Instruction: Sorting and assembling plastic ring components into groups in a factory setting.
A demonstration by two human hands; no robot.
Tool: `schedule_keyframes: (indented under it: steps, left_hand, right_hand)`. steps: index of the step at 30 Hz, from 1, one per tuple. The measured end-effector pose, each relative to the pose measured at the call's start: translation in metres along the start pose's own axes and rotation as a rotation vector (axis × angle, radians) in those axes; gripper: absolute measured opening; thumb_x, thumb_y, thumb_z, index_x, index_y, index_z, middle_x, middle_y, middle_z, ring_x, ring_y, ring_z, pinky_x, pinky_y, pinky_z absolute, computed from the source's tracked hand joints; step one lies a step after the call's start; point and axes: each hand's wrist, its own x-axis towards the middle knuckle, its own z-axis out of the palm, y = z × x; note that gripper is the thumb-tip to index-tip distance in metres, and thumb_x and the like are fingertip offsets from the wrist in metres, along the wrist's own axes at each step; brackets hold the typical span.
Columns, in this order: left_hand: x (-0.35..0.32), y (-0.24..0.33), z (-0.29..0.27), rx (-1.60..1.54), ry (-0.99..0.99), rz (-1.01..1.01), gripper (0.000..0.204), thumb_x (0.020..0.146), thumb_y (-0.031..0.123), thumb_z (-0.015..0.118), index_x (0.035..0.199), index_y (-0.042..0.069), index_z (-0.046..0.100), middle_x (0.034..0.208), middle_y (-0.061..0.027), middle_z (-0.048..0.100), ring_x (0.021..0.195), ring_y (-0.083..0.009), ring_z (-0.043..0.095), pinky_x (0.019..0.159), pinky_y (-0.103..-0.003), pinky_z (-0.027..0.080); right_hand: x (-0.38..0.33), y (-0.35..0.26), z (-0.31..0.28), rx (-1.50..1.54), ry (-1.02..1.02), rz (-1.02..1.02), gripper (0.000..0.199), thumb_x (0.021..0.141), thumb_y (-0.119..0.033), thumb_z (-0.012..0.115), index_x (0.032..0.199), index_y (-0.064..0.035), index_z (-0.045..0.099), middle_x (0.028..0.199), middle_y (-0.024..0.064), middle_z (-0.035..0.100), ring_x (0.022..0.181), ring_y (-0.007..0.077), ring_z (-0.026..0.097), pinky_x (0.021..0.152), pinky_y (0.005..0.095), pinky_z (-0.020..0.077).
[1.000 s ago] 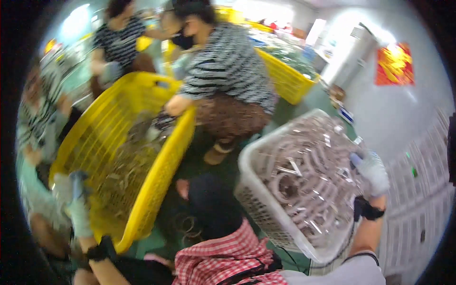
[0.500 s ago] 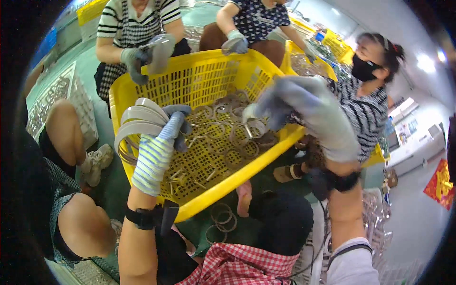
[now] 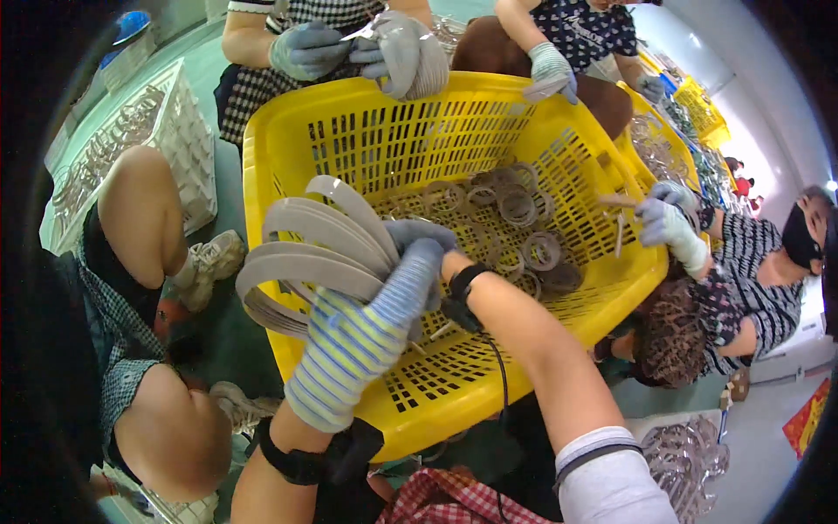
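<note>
My left hand (image 3: 358,336), in a striped glove with bluish-grey fingers, grips a fanned bunch of flat grey rings (image 3: 336,236) over the near left side of a yellow slotted basket (image 3: 559,358). My right hand (image 3: 426,232), in a grey glove, is right beside the left one and largely covered by it. Its fingers are hidden, so whether it holds anything cannot be made out. Inside the basket, round grey-brown rings (image 3: 517,208) lie loose and in small stacks. A short pale stick-like piece (image 3: 443,331) lies below my right wrist.
Across the basket, a co-worker's gloved hands hold a thick bundle of grey rings (image 3: 410,57). Another gloved hand (image 3: 552,73) rests near the far rim. At the right rim, a co-worker's gloved hands (image 3: 672,227) handle thin strips. A white crate (image 3: 188,144) stands at left.
My right hand has come from over the basket's right side to my left hand. The ring bunch has shifted right in view. The right co-worker's hands now show at the rim.
</note>
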Motion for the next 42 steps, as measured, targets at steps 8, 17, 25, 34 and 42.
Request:
schedule_keyframes:
  steps: [8, 17, 25, 34, 42]
  left_hand:
    - [0.013, -0.01, 0.004, 0.046, 0.019, -0.072, 0.021, 0.092, 0.023, 0.057, 0.101, 0.006, 0.064, 0.067, 0.003, 0.054, 0.052, -0.0033, 0.046, 0.047, -0.018, 0.039]
    - [0.018, -0.014, 0.004, 0.084, 0.018, -0.072, 0.022, 0.093, 0.023, 0.056, 0.103, 0.005, 0.063, 0.064, 0.0028, 0.053, 0.048, -0.0039, 0.044, 0.045, -0.018, 0.039]
    - [0.008, -0.002, -0.013, 0.12, 0.065, 0.054, 0.022, 0.091, 0.023, 0.058, 0.103, 0.006, 0.064, 0.07, 0.0011, 0.056, 0.056, -0.007, 0.049, 0.052, -0.021, 0.042]
    - [0.042, -0.071, -0.017, 0.773, 0.049, 0.719, 0.022, 0.086, 0.02, 0.064, 0.102, 0.005, 0.065, 0.08, -0.0023, 0.062, 0.062, -0.0112, 0.054, 0.058, -0.026, 0.045]
    - [0.002, -0.028, 0.024, 0.072, -0.162, 0.043, 0.02, 0.09, 0.021, 0.056, 0.094, 0.003, 0.062, 0.071, -0.0031, 0.061, 0.055, -0.0105, 0.052, 0.051, -0.026, 0.045]
  right_hand:
    - [0.009, 0.001, 0.026, -0.056, -0.068, 0.012, 0.029, 0.084, -0.027, 0.054, 0.099, -0.005, 0.067, 0.096, 0.0148, 0.068, 0.091, 0.0308, 0.065, 0.08, 0.0423, 0.0507]
    - [-0.018, 0.001, 0.011, -0.195, -0.087, 0.048, 0.031, 0.083, -0.029, 0.055, 0.098, -0.0054, 0.068, 0.098, 0.0156, 0.067, 0.092, 0.0311, 0.064, 0.081, 0.0426, 0.0503]
    - [-0.087, -0.018, -0.071, -0.262, 0.045, 0.085, 0.034, 0.081, -0.033, 0.056, 0.097, -0.0049, 0.068, 0.095, 0.0166, 0.067, 0.09, 0.0341, 0.063, 0.081, 0.0435, 0.0498]
    - [-0.296, -0.092, -0.129, -0.154, 0.436, 0.126, 0.031, 0.088, -0.034, 0.056, 0.101, -0.008, 0.066, 0.088, 0.0141, 0.067, 0.084, 0.0317, 0.064, 0.074, 0.0399, 0.0494]
    - [-0.375, -0.147, -0.092, -0.128, 1.432, -0.12, 0.025, 0.075, -0.007, 0.066, 0.099, -0.0033, 0.06, 0.096, 0.0146, 0.062, 0.089, 0.0341, 0.059, 0.077, 0.0414, 0.0481]
